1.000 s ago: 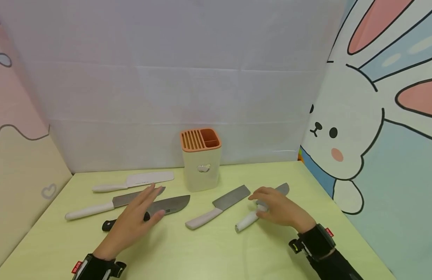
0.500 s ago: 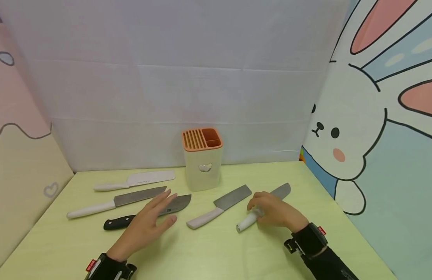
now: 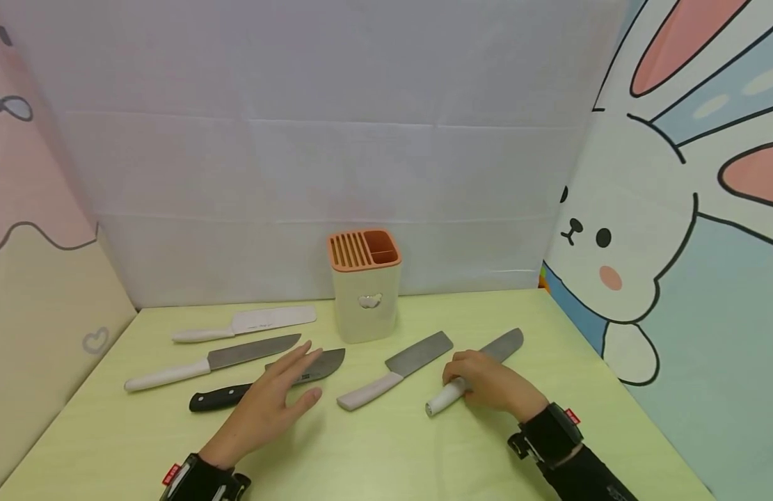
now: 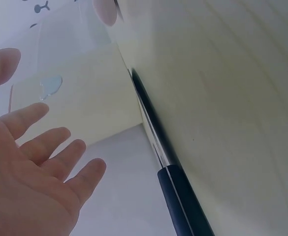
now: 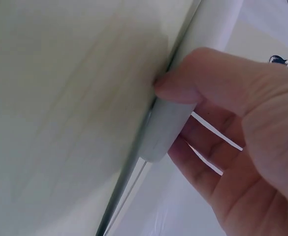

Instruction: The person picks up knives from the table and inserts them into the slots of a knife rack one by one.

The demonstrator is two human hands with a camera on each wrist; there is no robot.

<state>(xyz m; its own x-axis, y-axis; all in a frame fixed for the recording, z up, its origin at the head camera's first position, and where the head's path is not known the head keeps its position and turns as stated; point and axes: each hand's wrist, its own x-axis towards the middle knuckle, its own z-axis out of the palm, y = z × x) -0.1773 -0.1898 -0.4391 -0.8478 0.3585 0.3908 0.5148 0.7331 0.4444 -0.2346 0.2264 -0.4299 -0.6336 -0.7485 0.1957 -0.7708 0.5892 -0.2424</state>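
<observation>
My right hand (image 3: pixel 491 383) grips the white handle of a knife (image 3: pixel 506 344) on the right of the table, blade pointing away to the right. In the right wrist view the thumb lies across the white handle (image 5: pixel 167 129) and the fingers curl on its other side. My left hand (image 3: pixel 261 412) hovers with spread fingers over a black-handled knife (image 3: pixel 220 398), hiding part of it. The left wrist view has that knife's black handle (image 4: pixel 180 196) beside the open palm, apart from it. Between the hands lies a cleaver (image 3: pixel 420 353) with a pale handle.
A cream knife block (image 3: pixel 366 306) with an orange slotted top stands at the table's back, by a white backdrop (image 3: pixel 323 174). To its left lie a white-handled knife (image 3: pixel 167 376) and a white-handled cleaver (image 3: pixel 273 319). A rabbit-print panel (image 3: pixel 611 278) borders the right side.
My right hand has lowered onto the white-handled knife and closed round its handle. My left hand has shifted a little to the right, uncovering more of the black handle.
</observation>
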